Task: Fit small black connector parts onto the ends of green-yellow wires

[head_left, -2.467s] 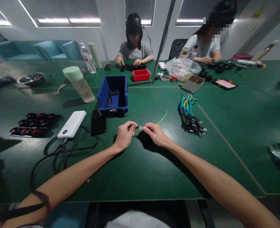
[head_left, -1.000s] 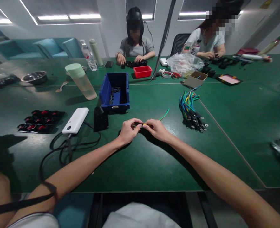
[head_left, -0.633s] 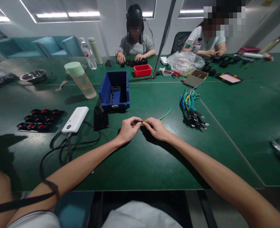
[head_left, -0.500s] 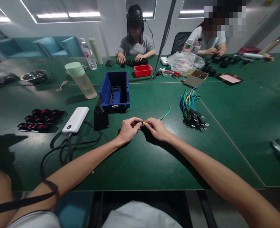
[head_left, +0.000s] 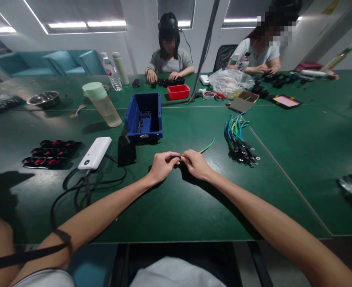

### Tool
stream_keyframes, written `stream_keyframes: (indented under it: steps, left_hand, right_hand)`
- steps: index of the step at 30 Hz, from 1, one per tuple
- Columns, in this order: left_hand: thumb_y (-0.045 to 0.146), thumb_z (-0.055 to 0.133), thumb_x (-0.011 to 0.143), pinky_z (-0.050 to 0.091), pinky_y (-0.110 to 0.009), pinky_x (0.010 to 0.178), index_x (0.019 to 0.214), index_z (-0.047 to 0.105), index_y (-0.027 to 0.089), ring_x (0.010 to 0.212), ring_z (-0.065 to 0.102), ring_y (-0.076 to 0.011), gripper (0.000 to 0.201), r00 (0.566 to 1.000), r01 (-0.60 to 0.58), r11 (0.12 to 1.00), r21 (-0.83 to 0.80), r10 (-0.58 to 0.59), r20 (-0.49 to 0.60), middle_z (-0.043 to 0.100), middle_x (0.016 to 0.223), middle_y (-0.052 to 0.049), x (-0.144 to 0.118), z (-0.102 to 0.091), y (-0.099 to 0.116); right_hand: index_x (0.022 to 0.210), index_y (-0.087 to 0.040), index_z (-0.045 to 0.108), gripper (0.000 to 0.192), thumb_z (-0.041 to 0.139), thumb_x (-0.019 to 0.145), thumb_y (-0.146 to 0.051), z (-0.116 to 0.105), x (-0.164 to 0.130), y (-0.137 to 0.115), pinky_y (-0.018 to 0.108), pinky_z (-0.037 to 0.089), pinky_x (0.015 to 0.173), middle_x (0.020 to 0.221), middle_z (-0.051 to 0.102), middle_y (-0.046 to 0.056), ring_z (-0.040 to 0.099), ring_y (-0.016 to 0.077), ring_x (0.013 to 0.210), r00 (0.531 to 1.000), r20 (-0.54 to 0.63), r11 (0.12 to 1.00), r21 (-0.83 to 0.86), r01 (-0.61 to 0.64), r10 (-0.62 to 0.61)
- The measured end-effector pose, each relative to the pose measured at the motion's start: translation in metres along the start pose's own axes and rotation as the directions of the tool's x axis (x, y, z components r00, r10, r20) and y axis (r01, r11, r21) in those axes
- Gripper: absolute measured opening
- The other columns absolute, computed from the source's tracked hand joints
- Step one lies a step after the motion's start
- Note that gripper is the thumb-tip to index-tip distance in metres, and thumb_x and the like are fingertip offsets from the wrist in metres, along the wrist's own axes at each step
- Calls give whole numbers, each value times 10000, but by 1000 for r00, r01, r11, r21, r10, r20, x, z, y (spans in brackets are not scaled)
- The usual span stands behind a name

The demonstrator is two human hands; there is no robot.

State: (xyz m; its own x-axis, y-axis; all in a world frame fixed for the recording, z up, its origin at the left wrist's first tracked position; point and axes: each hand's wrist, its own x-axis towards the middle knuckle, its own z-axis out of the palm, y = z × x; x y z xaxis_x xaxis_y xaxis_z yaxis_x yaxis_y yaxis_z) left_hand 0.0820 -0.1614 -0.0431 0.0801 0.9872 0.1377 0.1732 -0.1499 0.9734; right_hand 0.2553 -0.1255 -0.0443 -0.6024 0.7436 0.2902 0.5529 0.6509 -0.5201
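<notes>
My left hand (head_left: 162, 166) is closed in a pinch on a small black sleeve, mostly hidden by the fingers. Fingertip to fingertip with it, my right hand (head_left: 197, 165) grips a yellow-green wire (head_left: 208, 146), whose free end sticks out to the upper right. A bit of yellow shows between the two hands where wire and sleeve meet; how far one sits inside the other I cannot tell. Right of the hands lies a bundle of blue, yellow and green wires (head_left: 234, 128) with black sleeves and ring terminals. Beyond my left hand stands a blue bin (head_left: 128, 115) holding small black pieces.
At left are a white power bank (head_left: 95, 153) with a black cable, a black tray of red-and-black parts (head_left: 52, 153) and a bottle with a green lid (head_left: 101, 105). A red box (head_left: 178, 92) and a plastic bag (head_left: 231, 81) lie farther back. Two people sit opposite.
Both hands remain together at the same spot, the fingers slightly shifted and less yellow showing between them. The whole view has tilted a little.
</notes>
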Motion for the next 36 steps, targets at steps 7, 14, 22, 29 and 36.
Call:
stream_keyframes:
  steps: [7, 14, 22, 29, 36]
  left_hand:
    - [246, 564, 826, 487, -240, 571, 1013, 658, 125, 637, 626, -137, 242, 999, -28, 1000, -4, 28, 27, 686, 755, -63, 1, -4, -1]
    - [201, 477, 866, 424, -204, 520, 1072, 567, 139, 703, 645, -137, 233, 999, -24, 995, -100, 28, 40, 662, 826, -63, 5, -4, -3]
    - [253, 538, 852, 425, -209, 532, 1015, 595, 131, 727, 661, -154, 212, 996, 25, 991, -132, -13, 85, 687, 841, -73, 6, -4, -5]
    - [304, 573, 839, 469, -235, 579, 981, 639, 127, 648, 633, -134, 236, 994, 7, 996, -83, 2, 109, 674, 744, -49, 4, -4, -2]
    - [355, 583, 834, 433, -198, 473, 1016, 619, 133, 486, 531, -82, 290, 998, 20, 996, -90, -15, 59, 601, 619, 3, 1, -4, 0]
  right_hand:
    - [801, -172, 604, 220, 438, 916, -262, -1, -2, -3, 244, 324, 596, 684, 579, 20, 496, 134, 632, 998, -42, 998, 47, -50, 52]
    - [747, -165, 636, 283, 462, 905, -322, -3, -2, -4, 230, 296, 529, 595, 579, -3, 458, 106, 526, 989, -92, 985, 141, -98, 111]
    - [791, -168, 669, 239, 503, 887, -310, -6, -4, -3, 221, 369, 555, 677, 668, 13, 561, 112, 576, 992, -41, 941, 324, -101, 120]
    - [1062, -199, 478, 316, 612, 812, -336, -1, -5, 3, 256, 470, 603, 716, 670, -8, 628, 135, 609, 982, -42, 855, 499, -139, 184]
    - [977, -194, 542, 191, 566, 849, -334, -1, -4, -3, 296, 467, 719, 864, 639, 45, 604, 161, 788, 986, -114, 958, 271, -90, 125]
